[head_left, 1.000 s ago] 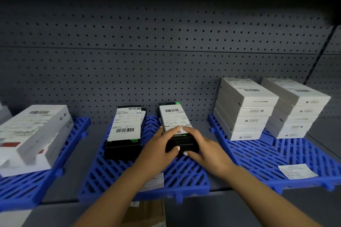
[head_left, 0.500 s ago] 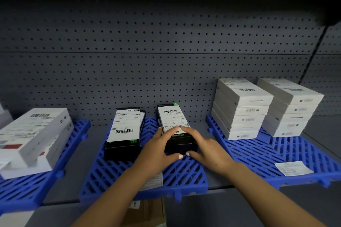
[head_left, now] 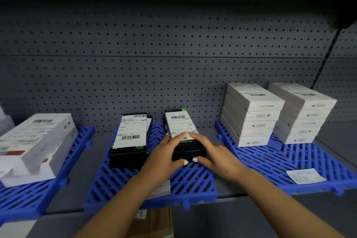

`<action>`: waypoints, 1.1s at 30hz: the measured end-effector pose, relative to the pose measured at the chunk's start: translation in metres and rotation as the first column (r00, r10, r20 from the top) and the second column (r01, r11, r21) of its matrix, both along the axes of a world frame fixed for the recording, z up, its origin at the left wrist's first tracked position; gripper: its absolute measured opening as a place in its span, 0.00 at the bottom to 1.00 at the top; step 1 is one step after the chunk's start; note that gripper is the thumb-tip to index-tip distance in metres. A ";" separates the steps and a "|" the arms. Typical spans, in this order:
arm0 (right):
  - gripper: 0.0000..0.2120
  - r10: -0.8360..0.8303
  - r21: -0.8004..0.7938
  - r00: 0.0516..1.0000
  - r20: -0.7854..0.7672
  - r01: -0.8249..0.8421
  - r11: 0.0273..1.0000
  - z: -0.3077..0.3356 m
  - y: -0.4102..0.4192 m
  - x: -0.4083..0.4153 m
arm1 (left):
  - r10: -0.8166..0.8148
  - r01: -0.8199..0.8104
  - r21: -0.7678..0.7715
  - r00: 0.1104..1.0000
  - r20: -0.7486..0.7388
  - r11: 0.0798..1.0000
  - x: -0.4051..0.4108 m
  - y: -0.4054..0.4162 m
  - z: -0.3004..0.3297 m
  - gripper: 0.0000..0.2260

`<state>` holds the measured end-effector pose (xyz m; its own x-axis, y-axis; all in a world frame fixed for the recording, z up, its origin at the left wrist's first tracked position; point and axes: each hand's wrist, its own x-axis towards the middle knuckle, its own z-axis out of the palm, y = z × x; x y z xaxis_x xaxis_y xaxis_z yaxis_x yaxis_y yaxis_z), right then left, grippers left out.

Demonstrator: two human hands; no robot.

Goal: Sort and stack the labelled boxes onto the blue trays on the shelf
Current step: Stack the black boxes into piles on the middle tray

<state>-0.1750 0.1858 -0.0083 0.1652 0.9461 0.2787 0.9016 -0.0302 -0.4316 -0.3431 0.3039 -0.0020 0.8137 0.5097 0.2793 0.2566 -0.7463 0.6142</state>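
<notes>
On the middle blue tray (head_left: 193, 185) stands a short stack of black boxes with a white barcode label on top (head_left: 180, 124). My left hand (head_left: 166, 153) and my right hand (head_left: 214, 154) both grip its near end, fingers over the top box and thumbs at its front. A second stack of black labelled boxes (head_left: 130, 137) lies to its left on the same tray. The hands hide the stack's near end.
Two stacks of white boxes (head_left: 253, 114) (head_left: 303, 112) stand on the right blue tray (head_left: 270, 162), with a loose label (head_left: 306, 176) near its front. Larger white boxes (head_left: 36, 145) lie on the left tray (head_left: 27, 199). Pegboard backs the shelf. A cardboard box (head_left: 154, 222) sits below.
Both hands stay on the black stack's near end. The view has shifted slightly, so the shelf contents sit a little further left in the frame.
</notes>
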 end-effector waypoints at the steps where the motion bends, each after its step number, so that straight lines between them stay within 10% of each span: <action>1: 0.36 0.001 -0.008 1.000 0.000 -0.001 1.000 0.001 0.000 0.001 | -0.002 0.002 0.000 1.000 -0.003 1.000 0.000 0.000 0.000 0.35; 33: 0.43 -0.074 0.050 0.996 -0.044 0.076 0.996 -0.005 0.007 0.003 | 0.006 -0.006 -0.006 0.995 -0.097 1.000 0.010 0.000 0.011 0.43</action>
<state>-0.1716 0.1924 -0.0135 0.2478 0.9153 0.3177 0.8784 -0.0740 -0.4721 -0.3327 0.3043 0.0087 0.8338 0.5162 0.1959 0.3199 -0.7408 0.5906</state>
